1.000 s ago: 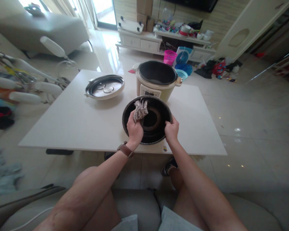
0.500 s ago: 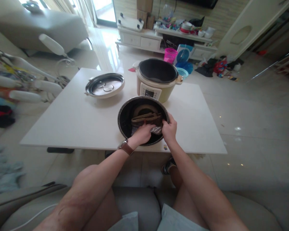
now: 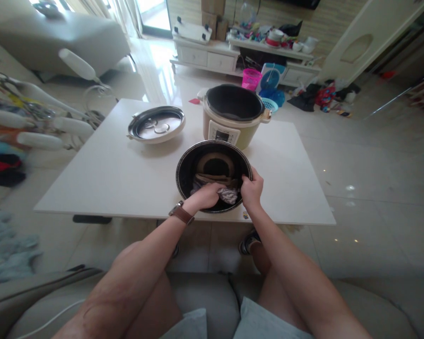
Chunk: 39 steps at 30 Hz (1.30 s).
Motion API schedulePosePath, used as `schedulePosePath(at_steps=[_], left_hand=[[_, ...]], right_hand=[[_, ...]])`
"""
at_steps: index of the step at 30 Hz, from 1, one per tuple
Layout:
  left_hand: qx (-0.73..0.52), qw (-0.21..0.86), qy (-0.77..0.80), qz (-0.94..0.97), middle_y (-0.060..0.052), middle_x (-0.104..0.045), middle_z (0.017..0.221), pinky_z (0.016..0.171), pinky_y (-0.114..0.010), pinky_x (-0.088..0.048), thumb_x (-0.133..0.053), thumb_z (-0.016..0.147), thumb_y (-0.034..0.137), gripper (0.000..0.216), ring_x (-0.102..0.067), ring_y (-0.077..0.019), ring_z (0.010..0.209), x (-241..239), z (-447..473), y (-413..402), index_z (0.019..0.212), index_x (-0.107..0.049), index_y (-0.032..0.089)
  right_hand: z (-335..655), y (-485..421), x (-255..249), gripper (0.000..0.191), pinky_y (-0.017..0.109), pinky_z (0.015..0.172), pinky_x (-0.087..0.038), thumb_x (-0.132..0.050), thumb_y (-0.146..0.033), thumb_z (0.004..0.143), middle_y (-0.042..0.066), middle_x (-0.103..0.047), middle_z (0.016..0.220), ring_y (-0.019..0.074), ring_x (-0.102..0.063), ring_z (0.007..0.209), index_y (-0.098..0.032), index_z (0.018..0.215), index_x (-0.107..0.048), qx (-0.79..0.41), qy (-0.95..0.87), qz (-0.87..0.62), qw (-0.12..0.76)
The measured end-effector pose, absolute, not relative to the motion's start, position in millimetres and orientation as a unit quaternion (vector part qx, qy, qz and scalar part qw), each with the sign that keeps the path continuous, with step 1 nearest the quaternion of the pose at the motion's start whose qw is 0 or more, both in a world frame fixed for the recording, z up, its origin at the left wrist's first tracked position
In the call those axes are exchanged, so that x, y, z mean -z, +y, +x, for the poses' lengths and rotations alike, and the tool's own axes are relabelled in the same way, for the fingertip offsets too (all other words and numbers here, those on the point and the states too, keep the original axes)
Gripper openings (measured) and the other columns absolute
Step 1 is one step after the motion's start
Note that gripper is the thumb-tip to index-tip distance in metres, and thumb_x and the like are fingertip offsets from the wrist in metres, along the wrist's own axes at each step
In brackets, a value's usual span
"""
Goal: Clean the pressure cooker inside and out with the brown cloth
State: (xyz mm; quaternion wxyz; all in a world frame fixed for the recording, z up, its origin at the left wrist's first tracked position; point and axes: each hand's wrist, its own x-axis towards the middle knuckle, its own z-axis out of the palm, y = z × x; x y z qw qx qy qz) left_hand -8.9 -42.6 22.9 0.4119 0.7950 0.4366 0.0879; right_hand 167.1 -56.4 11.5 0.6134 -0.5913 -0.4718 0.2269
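Observation:
A dark inner pot (image 3: 185,162) is tilted with its mouth toward me, over the front part of the white table (image 3: 102,183). My right hand (image 3: 252,189) grips its right rim, thumb over the edge. Inside the pot, my left hand (image 3: 205,195), with a brown-strapped watch at the wrist, is closed on a folded brown and patterned cloth (image 3: 228,195) pressed against the lower inner wall. Behind the pot stands the cooker body (image 3: 250,134), uncovered, with a control panel on its front. Its round lid (image 3: 159,125) lies upside down to the left.
A sofa (image 3: 205,296) is under me, close to the table's front edge. Beyond the table are a pink basket (image 3: 251,79), a blue basket (image 3: 269,105) and a white TV cabinet (image 3: 205,59). A white lamp (image 3: 78,65) stands at the left.
My left hand and the cloth have moved a little down and left along the pot's inner wall. The right hand keeps its hold on the rim. The whole view has shifted slightly.

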Motion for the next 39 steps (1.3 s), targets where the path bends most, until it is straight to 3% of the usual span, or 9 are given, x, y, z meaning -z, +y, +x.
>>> schedulePosePath(at_steps=[3, 5, 10, 14, 19, 22, 27, 32, 39], left_hand=[[-0.251, 0.549, 0.395, 0.693, -0.01, -0.079, 0.129, 0.113, -0.038, -0.053, -0.051, 0.086, 0.004, 0.052, -0.072, -0.0255, 0.123, -19, -2, -44, 0.13, -0.076, 0.015], [-0.302, 0.572, 0.389, 0.656, -0.009, -0.08, 0.125, 0.114, -0.041, -0.053, -0.054, 0.085, 0.006, 0.052, -0.072, -0.0262, 0.121, -19, -1, -45, 0.131, -0.076, 0.015], [-0.147, 0.43, 0.396, 0.798, -0.008, -0.081, 0.124, 0.114, -0.037, -0.051, -0.049, 0.08, -0.001, 0.057, -0.071, -0.0258, 0.123, -26, -16, -51, 0.119, -0.082, 0.022], [-0.032, 0.284, 0.461, 0.84, -0.013, -0.079, 0.124, 0.115, -0.044, -0.049, -0.052, 0.083, 0.0, 0.051, -0.072, -0.0313, 0.123, -30, -23, -55, 0.115, -0.084, 0.024], [-0.014, 0.284, 0.449, 0.847, -0.014, -0.08, 0.121, 0.12, -0.05, -0.044, -0.053, 0.084, 0.0, 0.05, -0.07, -0.0324, 0.126, -28, -21, -58, 0.114, -0.084, 0.024], [-0.015, 0.284, 0.446, 0.849, -0.014, -0.08, 0.119, 0.125, -0.057, -0.036, -0.054, 0.084, -0.002, 0.05, -0.069, -0.0334, 0.127, -23, -20, -58, 0.113, -0.085, 0.026], [-0.022, 0.277, 0.441, 0.853, -0.013, -0.081, 0.116, 0.127, -0.057, -0.032, -0.058, 0.082, -0.002, 0.045, -0.07, -0.033, 0.126, -19, -18, -58, 0.105, -0.086, 0.024], [-0.078, 0.334, 0.445, 0.827, -0.014, -0.079, 0.126, 0.117, -0.041, -0.049, -0.052, 0.08, -0.004, 0.055, -0.071, -0.0295, 0.126, -18, -9, -58, 0.119, -0.083, 0.019], [-0.347, 0.545, 0.446, 0.62, -0.008, -0.08, 0.128, 0.116, -0.042, -0.051, -0.048, 0.078, -0.005, 0.061, -0.072, -0.0249, 0.126, -4, 26, -58, 0.125, -0.079, 0.017]], right_hand=[[162, -62, -13, 0.048, 0.044, 0.114, -0.05, -0.053, -0.018, 0.075, 0.006, -0.08, 0.119, 0.026, -0.07, 0.116, -0.022, 0.114, -0.08, -0.215, -0.475, -0.589, 0.618], [160, -63, -12, 0.049, 0.044, 0.115, -0.05, -0.053, -0.019, 0.076, 0.006, -0.08, 0.12, 0.0256, -0.07, 0.117, -0.022, 0.116, -0.08, -0.206, -0.469, -0.594, 0.62], [157, -61, -6, 0.049, 0.046, 0.115, -0.05, -0.052, -0.02, 0.077, 0.007, -0.079, 0.121, 0.0257, -0.068, 0.118, -0.02, 0.118, -0.078, -0.188, -0.442, -0.61, 0.63], [158, -61, -8, 0.05, 0.045, 0.115, -0.05, -0.052, -0.018, 0.074, 0.007, -0.078, 0.121, 0.0254, -0.068, 0.118, -0.021, 0.117, -0.078, -0.179, -0.46, -0.61, 0.62], [173, -56, -25, 0.047, 0.054, 0.112, -0.051, -0.054, -0.014, 0.066, 0.01, -0.075, 0.129, 0.0302, -0.066, 0.127, -0.021, 0.109, -0.073, -0.198, -0.473, -0.629, 0.584], [184, -50, -38, 0.057, 0.06, 0.111, -0.051, -0.056, -0.012, 0.063, 0.01, -0.071, 0.137, 0.0329, -0.063, 0.134, -0.024, 0.117, -0.07, -0.207, -0.488, -0.623, 0.576], [195, -43, -49, 0.069, 0.056, 0.123, -0.044, -0.053, -0.009, 0.06, 0.002, -0.076, 0.133, 0.0292, -0.065, 0.135, -0.026, 0.122, -0.077, -0.267, -0.586, -0.535, 0.546], [194, -49, -38, 0.067, 0.052, 0.122, -0.048, -0.047, -0.013, 0.06, -0.001, -0.082, 0.119, 0.0266, -0.072, 0.124, -0.024, 0.116, -0.082, -0.26, -0.542, -0.546, 0.583], [175, -64, -20, 0.063, 0.047, 0.119, -0.05, -0.048, -0.015, 0.067, 0.003, -0.08, 0.124, 0.026, -0.071, 0.123, -0.022, 0.121, -0.08, -0.222, -0.485, -0.583, 0.613]])
